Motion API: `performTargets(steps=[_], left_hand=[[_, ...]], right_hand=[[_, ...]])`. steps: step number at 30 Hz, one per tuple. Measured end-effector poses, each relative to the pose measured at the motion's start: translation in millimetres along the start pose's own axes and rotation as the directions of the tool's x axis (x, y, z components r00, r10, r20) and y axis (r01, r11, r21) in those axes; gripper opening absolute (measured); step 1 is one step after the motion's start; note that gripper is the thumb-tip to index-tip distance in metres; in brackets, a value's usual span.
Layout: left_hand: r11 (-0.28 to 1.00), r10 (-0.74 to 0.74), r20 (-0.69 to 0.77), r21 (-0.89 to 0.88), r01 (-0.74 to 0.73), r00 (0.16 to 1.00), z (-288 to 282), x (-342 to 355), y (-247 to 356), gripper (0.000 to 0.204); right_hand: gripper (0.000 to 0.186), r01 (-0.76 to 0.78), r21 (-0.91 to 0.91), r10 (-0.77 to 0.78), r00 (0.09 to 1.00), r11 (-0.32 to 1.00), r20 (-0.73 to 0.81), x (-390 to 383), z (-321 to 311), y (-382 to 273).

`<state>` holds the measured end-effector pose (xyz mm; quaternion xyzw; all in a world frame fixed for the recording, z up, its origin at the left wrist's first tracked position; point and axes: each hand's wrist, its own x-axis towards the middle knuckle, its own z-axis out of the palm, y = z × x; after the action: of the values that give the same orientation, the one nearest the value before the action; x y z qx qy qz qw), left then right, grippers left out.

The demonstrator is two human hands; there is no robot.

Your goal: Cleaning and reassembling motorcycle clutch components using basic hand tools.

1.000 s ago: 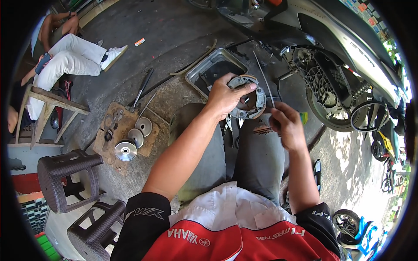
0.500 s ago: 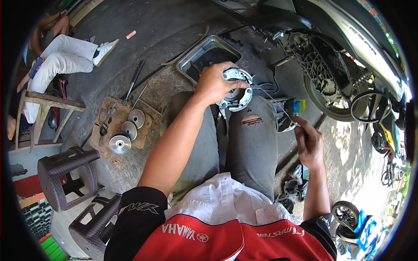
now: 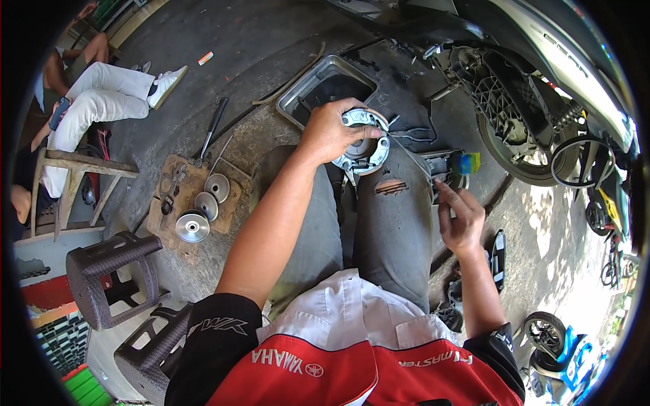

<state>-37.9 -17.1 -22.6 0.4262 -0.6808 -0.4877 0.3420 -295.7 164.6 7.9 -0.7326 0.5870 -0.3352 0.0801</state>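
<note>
My left hand [image 3: 338, 132] grips a round scooter clutch shoe assembly [image 3: 374, 160] by its upper left rim, above my knees. Its curved silver shoes form a ring, and a coil spring shows at its lower edge. A narrow metal piece pokes out beneath it; I cannot make out its kind. On the right, my right hand [image 3: 465, 220] is beside my right knee, fingers bent. A thin metal rod [image 3: 413, 158] runs from the clutch's right edge to the fingertips of this hand, which seem to pinch its end.
A metal tray [image 3: 291, 95] lies ahead. Pulleys [image 3: 192, 226] and a hammer-like tool [image 3: 215, 125] lie on cardboard [image 3: 169, 203] at left. Plastic stools [image 3: 112, 271] stand nearer. A scooter [image 3: 521, 101] fills the right front; a seated person [image 3: 108, 101] is at far left.
My right hand has moved left and slightly down, nearer my knee, with the rod. The clutch in my left hand has shifted slightly left. The view has turned a little.
</note>
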Motion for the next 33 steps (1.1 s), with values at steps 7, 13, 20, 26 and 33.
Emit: performTargets(steps=[7, 13, 20, 26, 33], left_hand=[[0.994, 0.066, -0.011, 0.086, -0.065, 0.998, -1, 3, -11, 0.043], [1.0, 0.0, 0.004, -0.004, 0.0, 1.0, -1, 5, -15, 0.042], [0.996, -0.054, 0.058, -0.064, 0.057, 0.997, -1, 7, -12, 0.044], [0.991, -0.108, 0.031, -0.076, 0.11, 0.994, -1, 6, -9, 0.042], [0.993, -0.095, 0.069, -0.056, 0.099, 0.993, -1, 9, -13, 0.043]], right_hand=[[0.062, 0.134, -0.321, -0.155, 0.987, 0.938, -0.04, -14, 20, 3], [0.064, 0.119, -0.205, -0.133, 0.989, 0.971, -0.057, -9, 23, 6], [0.061, 0.163, -0.25, -0.185, 0.98, 0.954, -0.067, -11, 24, 8], [0.056, 0.17, -0.179, -0.185, 0.98, 0.969, -0.07, -8, 26, 22], [0.035, -0.038, 0.159, 0.055, 0.993, 0.987, -0.101, -5, 34, 34]])
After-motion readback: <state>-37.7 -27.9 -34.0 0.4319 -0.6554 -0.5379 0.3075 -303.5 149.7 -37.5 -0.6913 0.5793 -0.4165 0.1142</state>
